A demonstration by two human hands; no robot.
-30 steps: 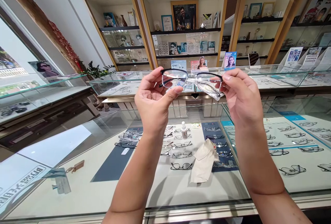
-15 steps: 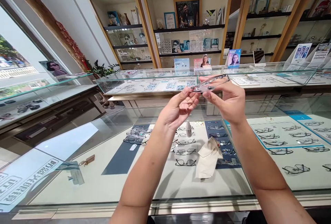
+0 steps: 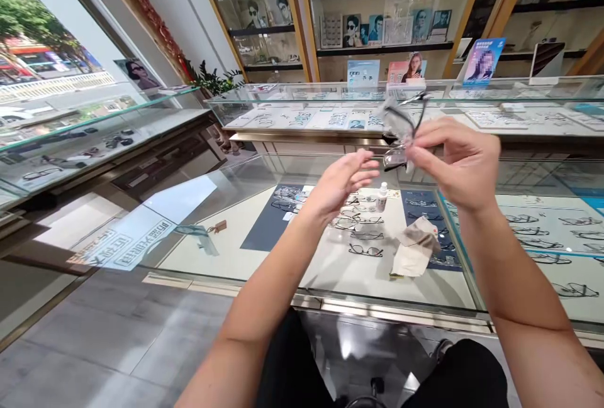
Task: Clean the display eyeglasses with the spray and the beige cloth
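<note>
My right hand [image 3: 455, 159] is raised above a glass display counter [image 3: 302, 282] and pinches a pair of dark-rimmed glasses [image 3: 404, 128], which hang tilted, partly blurred, with a clear plastic sleeve around them. My left hand [image 3: 340, 183] is just to the left of the glasses, fingers stretched out and apart, holding nothing. On the counter top below lie a beige cleaning cloth [image 3: 415, 248] and a small white spray bottle [image 3: 382, 196].
Inside the counter lie several pairs of glasses [image 3: 365, 249] on white and blue trays. A second glass counter [image 3: 330, 119] runs behind, with wall shelves of pictures above. Another glass case [image 3: 70, 144] stands at the left beside a window. A small tag [image 3: 218, 227] lies on the glass.
My left hand let go of the glasses and opened; my right hand alone now holds them, turned more upright. The view tipped down, showing my lap and the floor.
</note>
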